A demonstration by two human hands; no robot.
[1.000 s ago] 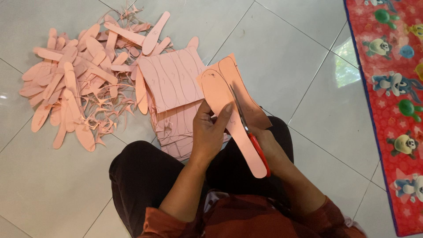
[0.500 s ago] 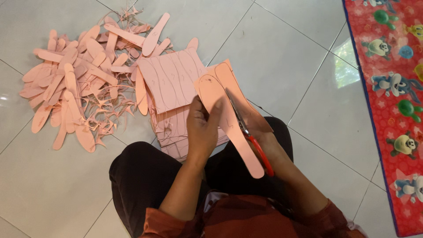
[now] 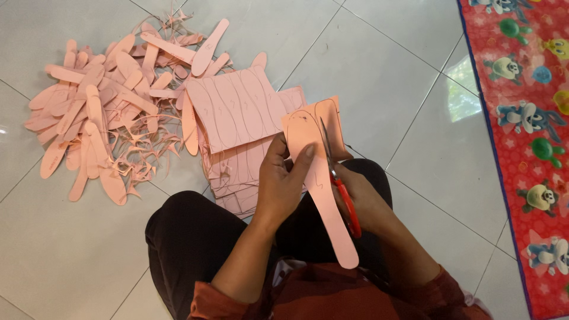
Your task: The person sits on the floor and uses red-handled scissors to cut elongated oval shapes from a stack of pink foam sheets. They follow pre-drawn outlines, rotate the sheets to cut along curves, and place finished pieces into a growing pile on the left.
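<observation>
Head view: left hand (image 3: 283,181) pinches a long pink foam sheet piece marked with paddle-shaped outlines (image 3: 320,172), thumb on top, held above the lap over the grey tiled floor (image 3: 385,77). Right hand (image 3: 364,198) is closed around the red-handled scissors (image 3: 339,178), whose blades sit in the sheet's upper part. A stack of pink marked sheets (image 3: 237,112) lies just beyond; a heap of pink cut-out paddle shapes and trimmings (image 3: 101,112) is left, a red patterned mat (image 3: 521,118) right.
</observation>
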